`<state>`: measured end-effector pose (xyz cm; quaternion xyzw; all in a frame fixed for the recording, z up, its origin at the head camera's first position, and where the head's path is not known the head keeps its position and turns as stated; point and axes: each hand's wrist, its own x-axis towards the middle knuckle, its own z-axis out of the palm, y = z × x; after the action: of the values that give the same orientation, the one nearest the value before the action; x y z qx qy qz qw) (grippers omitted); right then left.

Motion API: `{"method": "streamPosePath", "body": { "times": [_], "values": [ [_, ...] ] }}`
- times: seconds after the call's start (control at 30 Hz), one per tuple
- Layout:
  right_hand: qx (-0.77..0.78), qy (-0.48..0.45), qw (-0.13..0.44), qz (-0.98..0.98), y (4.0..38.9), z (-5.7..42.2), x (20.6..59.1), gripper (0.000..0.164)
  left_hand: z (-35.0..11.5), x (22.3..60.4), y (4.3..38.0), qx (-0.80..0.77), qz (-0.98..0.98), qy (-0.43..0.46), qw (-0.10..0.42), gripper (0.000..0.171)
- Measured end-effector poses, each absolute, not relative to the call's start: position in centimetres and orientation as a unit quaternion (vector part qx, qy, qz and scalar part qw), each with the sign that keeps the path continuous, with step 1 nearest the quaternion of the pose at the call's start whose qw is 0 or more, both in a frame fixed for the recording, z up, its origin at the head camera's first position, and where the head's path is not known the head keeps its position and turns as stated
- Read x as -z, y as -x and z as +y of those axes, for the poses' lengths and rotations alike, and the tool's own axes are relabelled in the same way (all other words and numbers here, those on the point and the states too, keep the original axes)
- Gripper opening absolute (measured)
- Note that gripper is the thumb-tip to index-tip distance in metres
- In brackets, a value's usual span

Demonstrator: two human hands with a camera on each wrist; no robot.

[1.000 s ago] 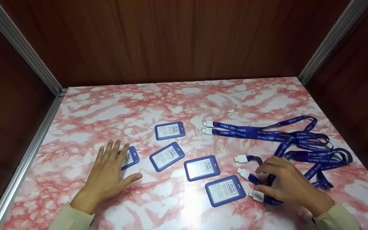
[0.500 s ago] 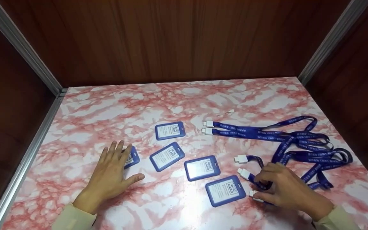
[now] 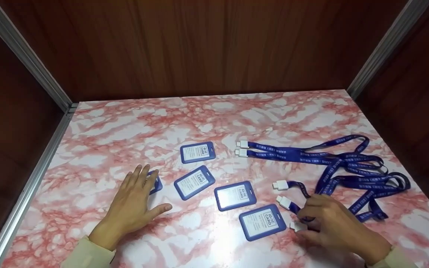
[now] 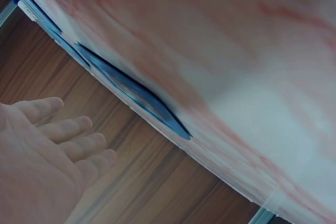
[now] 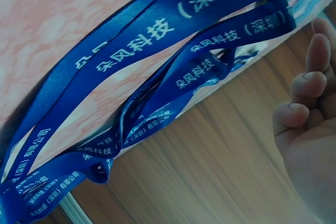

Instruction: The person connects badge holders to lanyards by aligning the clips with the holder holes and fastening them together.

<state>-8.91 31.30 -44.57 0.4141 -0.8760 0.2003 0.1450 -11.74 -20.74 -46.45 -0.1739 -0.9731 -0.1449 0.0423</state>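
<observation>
In the head view my left hand (image 3: 134,203), fingers straight and thumb spread, is over a blue ID card holder (image 3: 156,185), hiding most of it. The left wrist view shows its fingers (image 4: 79,148) extended with nothing held. My right hand (image 3: 331,223) curls its fingers and thumb round a blue lanyard (image 3: 292,207) strap close to the white clips. One white clip (image 3: 298,226) is partly covered by the thumb. Printed blue straps (image 5: 142,45) run beside the curled fingers in the right wrist view; the pinch itself is hidden there.
Several blue card holders (image 3: 235,196) lie across the middle of the marbled table (image 3: 184,242). Two lanyard clips (image 3: 241,149) point left farther back, and looped straps (image 3: 371,184) overlap at right. Brown panels (image 3: 214,44) enclose the back and sides.
My right hand's fingers have drawn in round the lanyard strap, and the strap behind them has shifted. My left hand has drifted slightly right, uncovering less of its card holder.
</observation>
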Motion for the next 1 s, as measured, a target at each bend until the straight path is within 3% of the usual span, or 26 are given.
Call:
{"method": "streamPosePath", "body": {
  "times": [0.23,0.73,1.0],
  "values": [
    [-0.185,-0.404,0.126,-0.887,8.4,31.2,44.9,0.026,-20.4,46.4,11.7,0.141,-0.974,0.172,0.042,0.103],
    [-0.079,-0.334,0.002,-0.939,7.9,31.1,44.1,0.024,-19.8,46.3,11.5,0.152,-0.972,0.175,0.028,0.103],
    [-0.095,-0.348,0.026,-0.932,8.0,31.0,44.5,0.024,-19.5,46.5,11.4,0.148,-0.971,0.184,0.035,0.103]
  ]
}}
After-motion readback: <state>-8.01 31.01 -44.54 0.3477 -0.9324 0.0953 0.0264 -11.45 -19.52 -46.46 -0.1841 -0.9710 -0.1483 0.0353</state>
